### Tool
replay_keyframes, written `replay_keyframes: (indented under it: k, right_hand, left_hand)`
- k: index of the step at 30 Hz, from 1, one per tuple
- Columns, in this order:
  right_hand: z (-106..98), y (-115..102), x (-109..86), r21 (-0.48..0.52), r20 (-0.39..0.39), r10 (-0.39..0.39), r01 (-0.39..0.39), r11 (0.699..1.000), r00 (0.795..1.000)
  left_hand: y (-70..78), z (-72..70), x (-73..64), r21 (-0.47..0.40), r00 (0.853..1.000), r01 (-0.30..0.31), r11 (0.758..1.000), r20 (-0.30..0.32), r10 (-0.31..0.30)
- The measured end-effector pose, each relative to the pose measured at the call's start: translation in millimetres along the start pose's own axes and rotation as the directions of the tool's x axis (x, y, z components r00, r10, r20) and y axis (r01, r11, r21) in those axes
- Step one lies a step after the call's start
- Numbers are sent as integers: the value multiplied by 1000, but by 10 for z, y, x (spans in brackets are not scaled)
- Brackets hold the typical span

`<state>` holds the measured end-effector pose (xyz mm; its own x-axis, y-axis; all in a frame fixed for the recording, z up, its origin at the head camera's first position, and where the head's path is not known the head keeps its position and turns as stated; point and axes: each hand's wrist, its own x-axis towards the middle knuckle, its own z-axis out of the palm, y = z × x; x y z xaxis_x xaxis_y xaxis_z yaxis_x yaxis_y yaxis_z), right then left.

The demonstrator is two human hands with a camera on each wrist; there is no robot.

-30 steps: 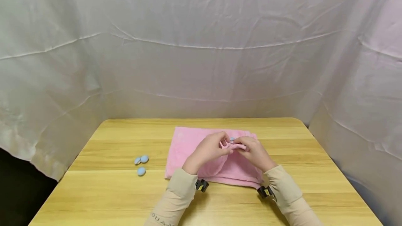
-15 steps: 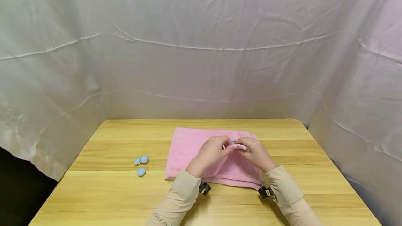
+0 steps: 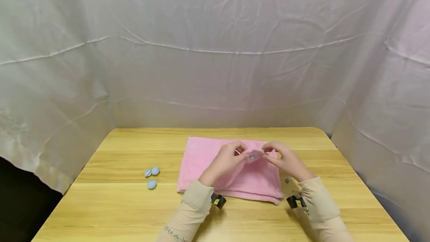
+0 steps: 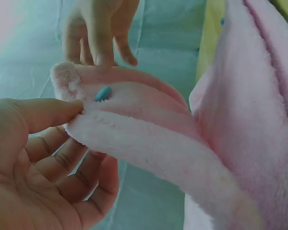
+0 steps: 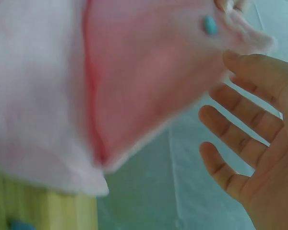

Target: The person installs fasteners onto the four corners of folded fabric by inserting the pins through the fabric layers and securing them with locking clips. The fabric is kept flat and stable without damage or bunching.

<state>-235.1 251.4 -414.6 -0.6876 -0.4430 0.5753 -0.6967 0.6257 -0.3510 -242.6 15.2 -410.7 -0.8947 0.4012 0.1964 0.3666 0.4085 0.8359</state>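
Observation:
A folded pink plush blanket (image 3: 203, 160) lies on the wooden table, its near right corner lifted. My left hand (image 3: 224, 160) pinches that raised edge between thumb and fingers, as the left wrist view also shows. Beside the pinch, a small blue button-like piece (image 4: 103, 93) sits on the plush; the right wrist view catches the same blue piece (image 5: 210, 25). My right hand (image 3: 285, 160) is at the right end of the raised edge. Its fingers (image 5: 240, 136) are spread and relaxed, with the thumb close against the blanket's edge.
Left of the blanket lie several round light-blue button-like pieces, one (image 3: 152, 184) nearer the front. A small dark blue piece (image 3: 287, 179) lies near my right wrist. The wooden table (image 3: 117, 212) ends before a grey-white curtain (image 3: 215, 77) around its sides.
My right hand has moved right and opened from its grip on the blanket edge. The edge has turned so its blue piece faces up. The small piece by my right wrist has come into view.

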Motion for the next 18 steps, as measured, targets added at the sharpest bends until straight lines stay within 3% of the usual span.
replay_keyframes:
  k: [5, 9, 13, 16, 18]
  right_hand:
    - [-181, 107, -129, -84, 23, 115, -113, 990, 993]
    - [-287, 178, -254, -154, 101, 265, -248, 956, 959]
    - [-346, 223, -336, -213, 191, 414, -374, 902, 890]
    - [-346, 251, -364, -249, 264, 486, -428, 869, 833]
    - [-329, 259, -377, -263, 319, 533, -467, 844, 784]
  left_hand:
    - [-124, -93, 60, -106, 999, -8, 994, -39, 4]
    - [-241, -195, 94, -245, 994, 75, 967, -59, -92]
    - [-417, -275, 132, -365, 976, 159, 917, -84, -202]
    - [-559, -315, 148, -454, 953, 216, 864, -93, -288]
    - [-639, -338, 148, -482, 935, 253, 839, -102, -340]
